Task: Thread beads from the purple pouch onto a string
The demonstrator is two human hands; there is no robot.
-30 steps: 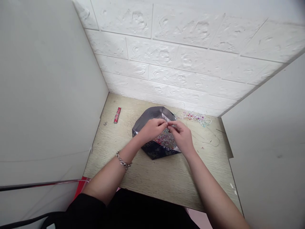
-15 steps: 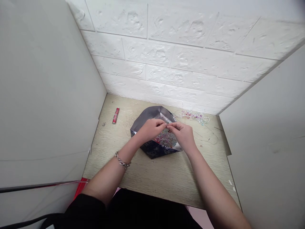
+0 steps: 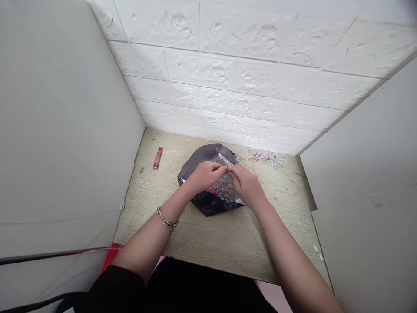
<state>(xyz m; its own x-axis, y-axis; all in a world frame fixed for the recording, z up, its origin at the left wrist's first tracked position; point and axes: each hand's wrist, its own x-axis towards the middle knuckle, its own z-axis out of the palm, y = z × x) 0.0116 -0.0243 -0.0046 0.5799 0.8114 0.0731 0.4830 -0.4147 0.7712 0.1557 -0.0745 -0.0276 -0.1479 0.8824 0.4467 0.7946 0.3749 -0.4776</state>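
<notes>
Both my hands meet at the fingertips above an open foil bag, silvery inside and dark blue outside. Loose beads in pink, red, white and pale green fill its opening. My left hand is closed in a pinch between thumb and forefinger. Touching it, my right hand pinches at the same spot. Whatever lies between the fingertips is too small to make out. A thin thread runs over the table to the right of my right hand.
Strung beads lie in a tangle at the back right, near the white brick-patterned wall. A red tube and small metal bits rest at the left. Grey panels flank the wooden table.
My right hand has turned slightly, its fingers curling closer over the pinch. My left hand stays almost in place, and the view has shifted a little.
</notes>
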